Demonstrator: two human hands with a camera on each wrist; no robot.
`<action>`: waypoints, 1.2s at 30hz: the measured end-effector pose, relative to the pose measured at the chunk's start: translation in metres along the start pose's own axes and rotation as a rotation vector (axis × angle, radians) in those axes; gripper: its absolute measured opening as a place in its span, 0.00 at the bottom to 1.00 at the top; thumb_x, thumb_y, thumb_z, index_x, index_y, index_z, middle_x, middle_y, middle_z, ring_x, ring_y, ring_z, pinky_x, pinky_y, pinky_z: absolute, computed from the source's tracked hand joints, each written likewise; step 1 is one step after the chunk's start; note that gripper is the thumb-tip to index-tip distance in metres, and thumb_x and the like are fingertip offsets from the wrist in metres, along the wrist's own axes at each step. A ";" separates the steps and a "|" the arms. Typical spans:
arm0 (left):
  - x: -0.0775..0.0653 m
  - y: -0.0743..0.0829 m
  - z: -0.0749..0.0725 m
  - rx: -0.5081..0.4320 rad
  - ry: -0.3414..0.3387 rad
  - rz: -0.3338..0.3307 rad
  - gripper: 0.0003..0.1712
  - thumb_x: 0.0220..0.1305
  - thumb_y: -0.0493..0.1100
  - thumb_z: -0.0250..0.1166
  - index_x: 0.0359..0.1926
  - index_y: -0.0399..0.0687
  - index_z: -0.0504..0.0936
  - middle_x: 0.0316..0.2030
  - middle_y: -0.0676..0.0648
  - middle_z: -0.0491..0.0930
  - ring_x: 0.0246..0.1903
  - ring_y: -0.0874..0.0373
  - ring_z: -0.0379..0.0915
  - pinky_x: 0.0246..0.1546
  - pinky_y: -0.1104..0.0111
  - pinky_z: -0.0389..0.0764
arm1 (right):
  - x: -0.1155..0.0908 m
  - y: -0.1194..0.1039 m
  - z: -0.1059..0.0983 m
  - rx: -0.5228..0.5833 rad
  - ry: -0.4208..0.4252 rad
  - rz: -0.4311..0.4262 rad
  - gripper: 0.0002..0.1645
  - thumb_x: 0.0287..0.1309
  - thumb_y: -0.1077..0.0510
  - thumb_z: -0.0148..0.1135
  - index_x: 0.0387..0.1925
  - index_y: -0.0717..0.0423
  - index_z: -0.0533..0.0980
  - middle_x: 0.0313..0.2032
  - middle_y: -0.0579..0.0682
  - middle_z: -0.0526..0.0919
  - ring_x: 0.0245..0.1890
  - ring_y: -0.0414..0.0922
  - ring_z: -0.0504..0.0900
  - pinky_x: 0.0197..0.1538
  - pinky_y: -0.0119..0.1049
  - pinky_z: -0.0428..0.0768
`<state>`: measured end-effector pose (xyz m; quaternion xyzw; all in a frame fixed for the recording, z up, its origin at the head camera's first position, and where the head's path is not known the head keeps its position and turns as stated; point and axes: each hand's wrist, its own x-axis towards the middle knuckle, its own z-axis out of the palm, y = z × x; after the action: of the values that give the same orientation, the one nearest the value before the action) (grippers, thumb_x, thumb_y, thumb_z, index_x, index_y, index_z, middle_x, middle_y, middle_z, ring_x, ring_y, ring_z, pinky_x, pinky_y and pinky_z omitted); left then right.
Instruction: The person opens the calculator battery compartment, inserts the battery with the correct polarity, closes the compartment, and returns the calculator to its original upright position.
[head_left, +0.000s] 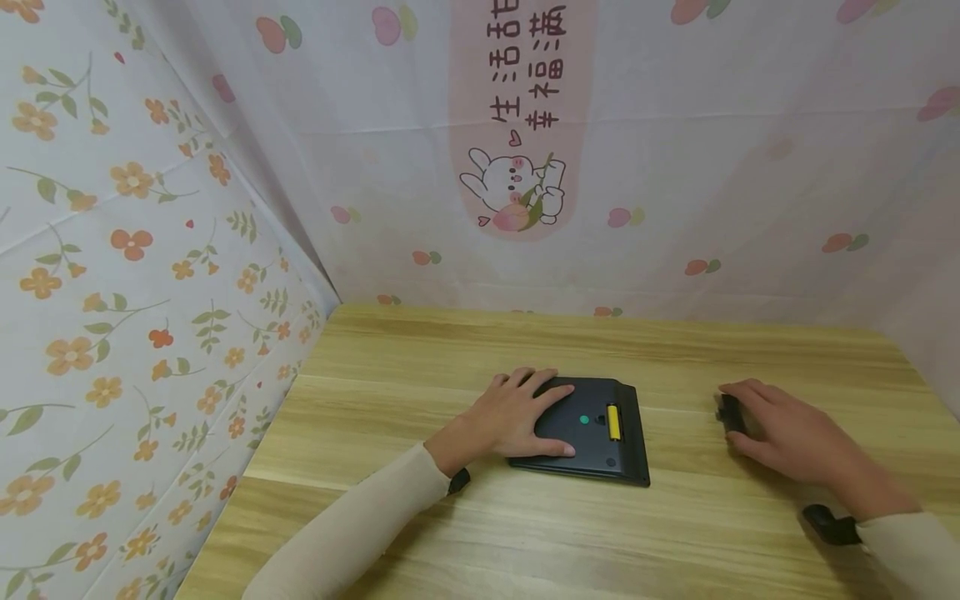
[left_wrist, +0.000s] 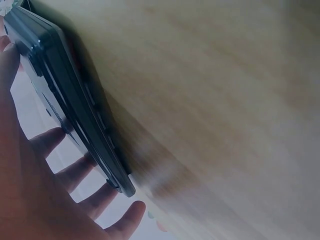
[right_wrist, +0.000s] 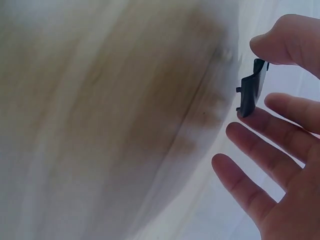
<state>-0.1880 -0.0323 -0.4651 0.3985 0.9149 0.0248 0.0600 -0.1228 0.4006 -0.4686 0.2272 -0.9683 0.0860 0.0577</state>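
Observation:
A dark calculator (head_left: pixel 570 429) lies face down on the wooden table, its battery slot uncovered and a yellow battery (head_left: pixel 614 422) sitting in it. My left hand (head_left: pixel 517 414) rests on the calculator's back with the fingers spread; in the left wrist view those fingers reach along the calculator (left_wrist: pixel 75 100). To the right, and apart from it, my right hand (head_left: pixel 787 429) holds a small black battery cover (head_left: pixel 731 412) above the table. The right wrist view shows the cover (right_wrist: pixel 251 90) pinched between thumb and a finger, two small tabs pointing outward.
The wood-grain table (head_left: pixel 390 350) runs back to a white cloth (head_left: pixel 360 167) with printed fruit and a rabbit. A flowered cloth (head_left: pixel 150 275) hangs along the left side. Black pieces (head_left: pixel 828 525) sit at the wrists.

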 end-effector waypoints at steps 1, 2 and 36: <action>0.000 0.000 0.000 0.001 0.000 0.000 0.56 0.70 0.86 0.52 0.89 0.69 0.56 0.87 0.49 0.53 0.81 0.46 0.56 0.73 0.45 0.67 | 0.001 -0.001 0.000 0.001 0.000 0.001 0.43 0.59 0.54 0.83 0.69 0.66 0.74 0.63 0.70 0.80 0.57 0.70 0.83 0.48 0.68 0.84; 0.000 0.000 0.000 0.001 0.000 0.000 0.56 0.70 0.86 0.52 0.89 0.69 0.56 0.87 0.49 0.53 0.81 0.46 0.56 0.73 0.45 0.67 | 0.002 -0.002 0.000 0.003 0.000 0.004 0.43 0.59 0.53 0.83 0.69 0.67 0.74 0.63 0.70 0.79 0.57 0.70 0.83 0.49 0.68 0.84; -0.001 0.001 0.000 0.008 0.004 0.001 0.55 0.71 0.85 0.53 0.89 0.69 0.56 0.86 0.49 0.53 0.80 0.46 0.56 0.72 0.45 0.68 | 0.032 -0.044 0.001 0.037 -0.040 -0.006 0.38 0.59 0.51 0.80 0.65 0.66 0.79 0.62 0.64 0.80 0.58 0.63 0.82 0.55 0.64 0.84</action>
<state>-0.1869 -0.0323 -0.4646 0.3990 0.9149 0.0220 0.0564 -0.1311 0.3476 -0.4590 0.2329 -0.9668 0.0991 0.0345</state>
